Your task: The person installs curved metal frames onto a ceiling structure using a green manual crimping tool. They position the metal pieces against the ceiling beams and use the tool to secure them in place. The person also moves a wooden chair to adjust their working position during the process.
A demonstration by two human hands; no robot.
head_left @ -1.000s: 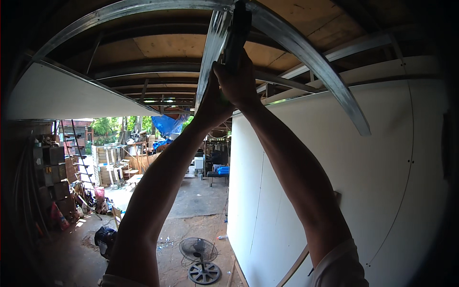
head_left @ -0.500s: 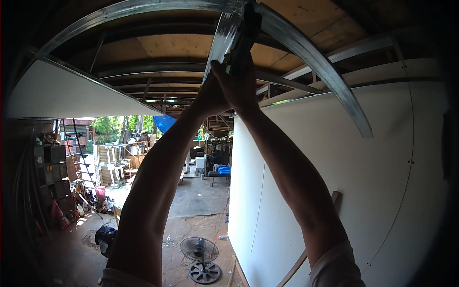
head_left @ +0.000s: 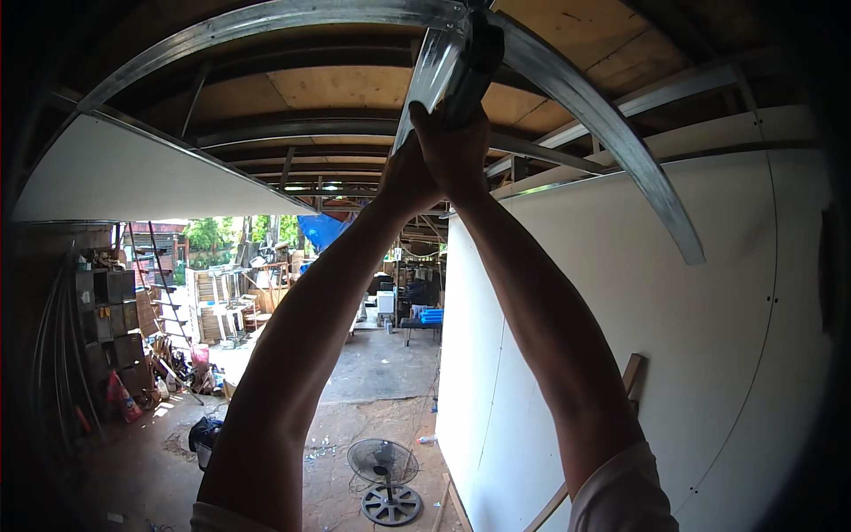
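Observation:
Both my arms reach up overhead. My right hand (head_left: 458, 146) is closed around the grip of a dark power drill (head_left: 476, 62), its thumb lying on the left side. The drill points up at the spot where curved metal ceiling channels meet; its tip is too dark to make out. My left hand (head_left: 411, 177) is pressed up against the right hand from below and the left, its fingers hidden. Just behind the drill runs a straight metal channel (head_left: 432, 66). A curved channel (head_left: 266, 35) arcs to the left, and another curved channel (head_left: 612, 124) bends down to the right, its end hanging free.
White board panels form a wall (head_left: 603, 293) on the right and a ceiling piece (head_left: 151, 173) on the left. Below me, a pedestal fan (head_left: 385, 465) stands on the floor. A wooden bar (head_left: 633, 377) leans by the wall. Shelves (head_left: 111, 310) and a ladder (head_left: 158, 275) are at left.
The view has shifted slightly, so the scene sits a little further right. My hands and the drill stay up at the channel joint, in much the same pose.

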